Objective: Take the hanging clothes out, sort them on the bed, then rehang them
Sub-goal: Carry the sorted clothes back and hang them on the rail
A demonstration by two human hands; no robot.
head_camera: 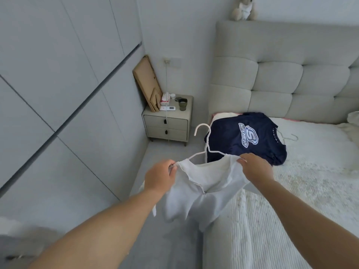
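A white top (202,193) with a zip hangs on a white wire hanger (204,140) over the bed's near edge. My left hand (160,176) pinches its left shoulder and my right hand (254,167) pinches its right shoulder, both at the hanger's ends. Beyond them a navy T-shirt (246,138) with a pale logo lies flat on the bed (310,181). Another white hanger (289,137) lies on the bed just right of the navy shirt.
Closed grey wardrobe doors (58,94) fill the left side. A bedside table (167,123) with a cup, tissues and a leaning wooden board stands by the padded headboard (281,78). A soft toy (244,8) sits on top of the headboard. Crumpled white bedding (351,125) lies at the right edge.
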